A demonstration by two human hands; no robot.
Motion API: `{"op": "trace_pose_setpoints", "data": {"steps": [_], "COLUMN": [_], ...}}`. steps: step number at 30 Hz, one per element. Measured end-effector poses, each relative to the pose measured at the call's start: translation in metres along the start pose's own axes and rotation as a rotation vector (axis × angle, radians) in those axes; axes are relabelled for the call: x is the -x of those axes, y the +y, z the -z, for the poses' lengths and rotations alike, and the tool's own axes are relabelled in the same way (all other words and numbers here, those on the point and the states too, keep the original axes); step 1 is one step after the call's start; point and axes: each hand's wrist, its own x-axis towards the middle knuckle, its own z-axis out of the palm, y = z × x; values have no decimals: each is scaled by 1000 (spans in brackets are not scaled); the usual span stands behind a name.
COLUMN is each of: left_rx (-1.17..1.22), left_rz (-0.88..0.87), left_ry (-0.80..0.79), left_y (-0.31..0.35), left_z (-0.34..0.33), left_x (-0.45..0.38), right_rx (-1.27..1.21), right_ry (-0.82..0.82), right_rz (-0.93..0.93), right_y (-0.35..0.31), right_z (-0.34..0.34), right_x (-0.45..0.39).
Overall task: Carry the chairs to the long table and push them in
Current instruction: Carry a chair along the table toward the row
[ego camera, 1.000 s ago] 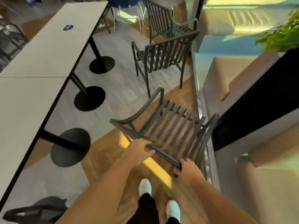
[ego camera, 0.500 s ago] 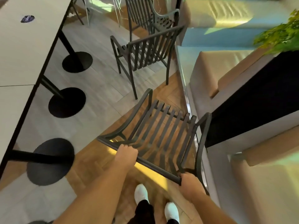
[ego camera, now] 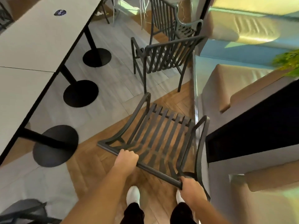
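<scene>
A dark slatted metal chair (ego camera: 161,135) stands right in front of me with its back towards me. My left hand (ego camera: 127,160) is closed on the left part of its top rail. At the rail's right end my right hand (ego camera: 191,189) grips it too. The long pale table (ego camera: 32,46) runs along the left, on black posts with round bases (ego camera: 55,145). Two more dark chairs stand further ahead, one (ego camera: 163,60) just beyond the held chair and another (ego camera: 171,23) behind that.
Beige sofas (ego camera: 229,88) and a dark partition (ego camera: 258,126) line the right side close to the chair. A green plant (ego camera: 288,62) sits at the right edge. Part of another dark chair (ego camera: 24,210) shows at the bottom left. My white shoes (ego camera: 133,195) are below the rail.
My hands have closed tighter on the chair's top rail, and the right hand has slid to the rail's end. The view has swung right, then left. Whether the chair moved is unclear.
</scene>
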Motion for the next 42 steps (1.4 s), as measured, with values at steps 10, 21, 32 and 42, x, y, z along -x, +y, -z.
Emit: {"op": "trace_pose_setpoints", "data": {"steps": [10, 21, 32, 42], "left_rx": [213, 491, 679, 785], "left_rz": [315, 599, 950, 1281], "left_ry": [-31, -65, -93, -100], "left_y": [58, 60, 27, -3], "left_z": [-5, -30, -48, -26], "left_x": [25, 45, 70, 41], "right_rx": [276, 578, 800, 1051], "right_ry": [-93, -71, -115, -169], "right_rz": [351, 482, 784, 1079], "right_y": [38, -38, -167, -281], "right_z": [73, 123, 123, 142], "right_x": [-54, -121, -178, -243]}}
